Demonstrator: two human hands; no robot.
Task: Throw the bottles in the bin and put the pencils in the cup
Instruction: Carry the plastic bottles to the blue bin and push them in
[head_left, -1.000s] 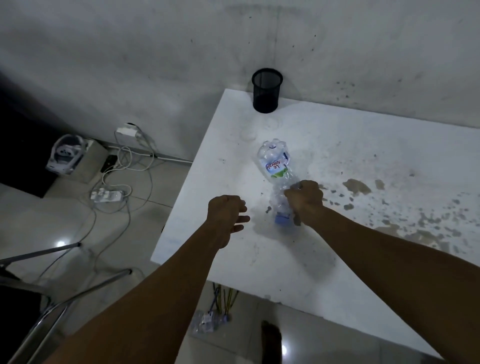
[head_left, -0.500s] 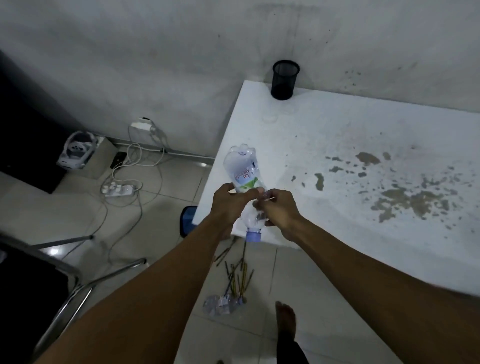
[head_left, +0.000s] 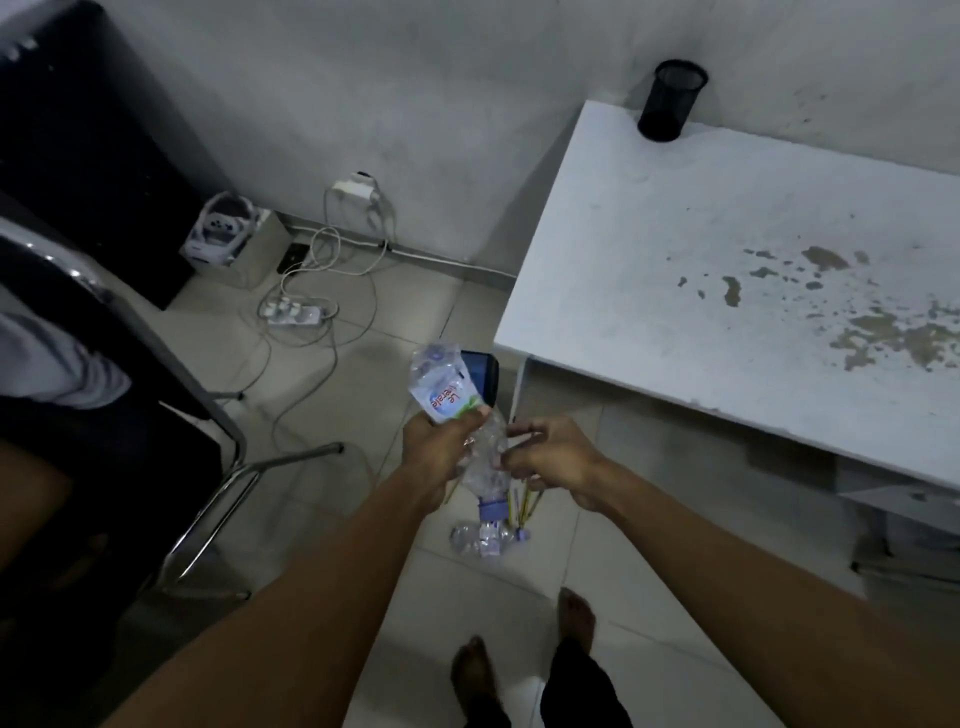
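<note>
A crumpled clear plastic bottle (head_left: 445, 397) with a blue cap pointing down hangs over the floor, left of the white table (head_left: 727, 249). My left hand (head_left: 441, 449) grips its middle. My right hand (head_left: 553, 457) pinches its lower side with the fingertips. Just behind the bottle, a dark blue bin (head_left: 482, 376) stands by the table leg. Several pencils (head_left: 525, 501) lie on the tiles under my hands, partly hidden. Beside them lies a second crushed bottle (head_left: 475, 540). A black mesh cup (head_left: 670, 101) stands at the table's far left corner.
A metal-framed chair (head_left: 218, 467) stands at the left. A power strip (head_left: 291, 312) with trailing cables and a small box (head_left: 234, 241) lie by the wall. My bare feet (head_left: 574, 618) are on the tiles near the table's front edge.
The bottle has come off the table and out over the floor to the left, toward the bin. My left hand took hold of it. The view swung left and down.
</note>
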